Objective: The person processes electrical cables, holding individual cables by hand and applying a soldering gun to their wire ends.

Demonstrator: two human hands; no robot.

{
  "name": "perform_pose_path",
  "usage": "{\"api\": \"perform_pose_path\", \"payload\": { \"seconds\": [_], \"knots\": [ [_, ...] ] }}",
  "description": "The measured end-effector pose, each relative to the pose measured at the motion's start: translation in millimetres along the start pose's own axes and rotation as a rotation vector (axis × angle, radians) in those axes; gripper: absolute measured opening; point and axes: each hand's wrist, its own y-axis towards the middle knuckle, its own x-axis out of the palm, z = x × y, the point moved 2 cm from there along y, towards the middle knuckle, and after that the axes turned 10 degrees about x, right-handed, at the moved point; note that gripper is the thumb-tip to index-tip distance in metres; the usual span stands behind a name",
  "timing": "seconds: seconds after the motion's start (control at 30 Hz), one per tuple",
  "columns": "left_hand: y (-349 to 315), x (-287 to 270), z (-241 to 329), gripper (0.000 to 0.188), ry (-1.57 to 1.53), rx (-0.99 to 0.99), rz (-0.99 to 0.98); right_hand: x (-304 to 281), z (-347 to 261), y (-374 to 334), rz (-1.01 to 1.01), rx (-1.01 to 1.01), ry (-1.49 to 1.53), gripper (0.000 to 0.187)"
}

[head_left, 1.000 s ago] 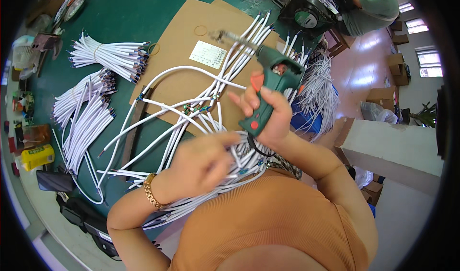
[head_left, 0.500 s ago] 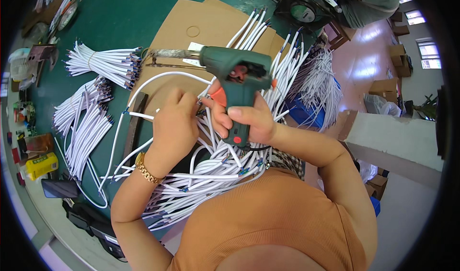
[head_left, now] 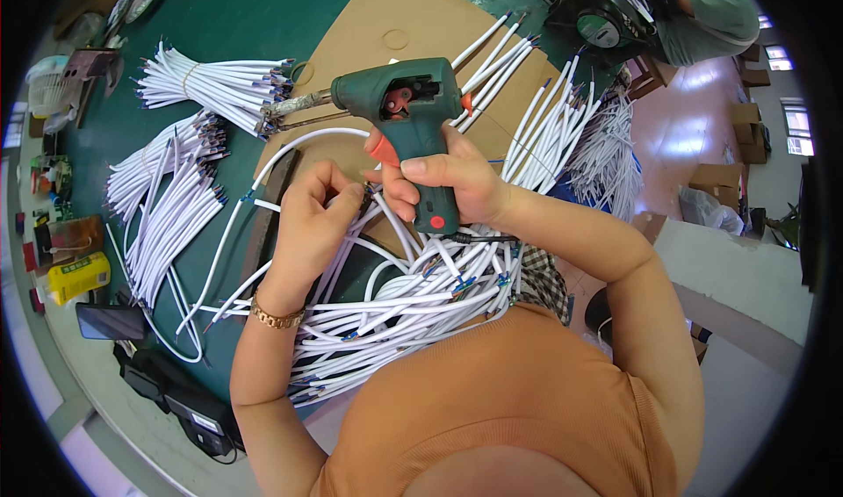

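Observation:
My right hand (head_left: 461,181) is wrapped round the grip of a green soldering gun (head_left: 399,102) with an orange trigger and a dirty metal tip that points left. A black cord leaves the base of its grip. My left hand (head_left: 316,212), with a gold watch at the wrist, is pinched just left of the grip. It holds a white cable (head_left: 266,205), part of which comes out to the left; bare wire ends show by the fingertips, though their exact contact is hidden. A heap of white cables (head_left: 395,313) with stripped ends lies below both hands, against my body.
Bundles of white cables (head_left: 206,80) lie on the green table (head_left: 255,14) at the left. Cardboard (head_left: 369,32) sits under the gun, near a dark bar (head_left: 270,203). A black fan (head_left: 597,27) and a person's arm (head_left: 680,1) are at the far right.
The soldering gun has shifted slightly left and up in my right hand. My left hand has turned, so its thumb and finger pinch shows more. The whole view has also shifted.

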Motion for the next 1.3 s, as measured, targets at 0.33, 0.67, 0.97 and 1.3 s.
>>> {"api": "perform_pose_path", "payload": {
  "seconds": [0.33,0.67,0.97,1.3],
  "knots": [
    [6.2,-3.3,7.2,0.015,0.493,-0.015,-0.136,-5.8,-7.1,-6.1,0.009,-0.117,-0.145,0.050],
    [6.2,-12.0,-5.3,0.011,0.115,-0.159,-0.099,0.3,-4.1,-34.4,0.145,-0.243,-0.128,0.049],
    [8.4,-2.7,9.7,0.014,0.449,-0.109,-0.062,2.0,-26.6,-33.0,0.170,-0.243,-0.013,0.051],
    [12.0,-5.9,20.1,0.013,0.496,-0.179,-0.186,-8.9,-33.0,-50.3,0.282,-0.095,0.004,0.049]
  ]
}}
